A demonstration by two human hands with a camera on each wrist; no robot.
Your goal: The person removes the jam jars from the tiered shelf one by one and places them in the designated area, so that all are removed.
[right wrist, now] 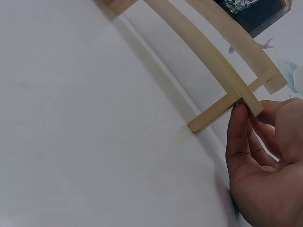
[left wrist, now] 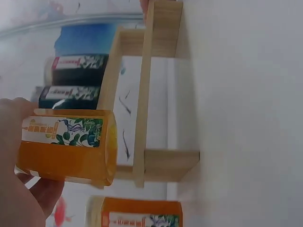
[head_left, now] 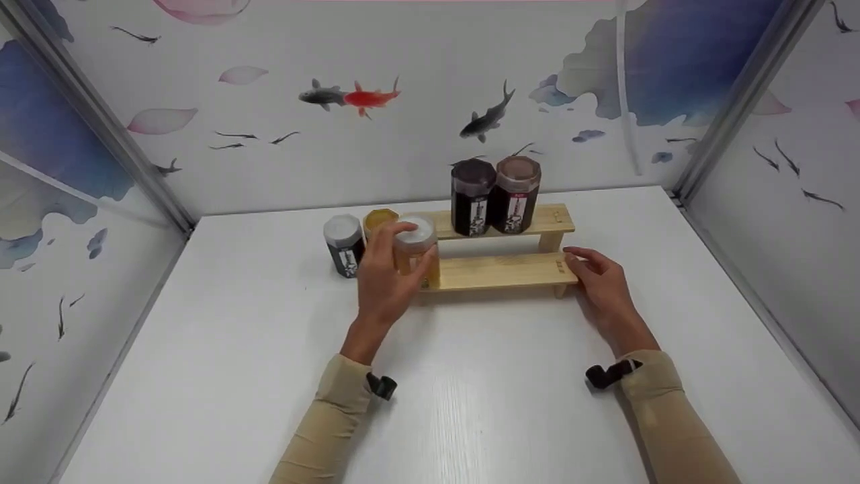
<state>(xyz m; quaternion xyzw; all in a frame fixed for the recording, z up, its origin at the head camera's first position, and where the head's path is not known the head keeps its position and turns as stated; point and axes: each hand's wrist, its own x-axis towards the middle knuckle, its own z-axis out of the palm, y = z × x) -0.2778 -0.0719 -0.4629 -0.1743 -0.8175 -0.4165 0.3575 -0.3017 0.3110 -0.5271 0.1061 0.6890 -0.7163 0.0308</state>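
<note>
My left hand [head_left: 384, 279] grips a jar of amber contents with a whitish lid [head_left: 418, 232], fingers and thumb around its sides. In the left wrist view this amber jar [left wrist: 66, 158] hangs just above the lower step, near the left end of a two-step wooden rack [head_left: 500, 271]. My right hand [head_left: 605, 286] pinches the right end of that lower step; the right wrist view shows thumb and fingers on the plank end [right wrist: 253, 105]. Two dark jars, one black-lidded [head_left: 472, 198] and one brownish-lidded [head_left: 517, 195], stand side by side on the upper step.
Left of the rack, a dark jar with a white lid [head_left: 344, 245] stands on the white table [head_left: 457, 396]. Beside it is a yellow-lidded jar [head_left: 380, 218], partly hidden by my left hand. Printed wall panels [head_left: 416, 54] enclose the table at the back and sides.
</note>
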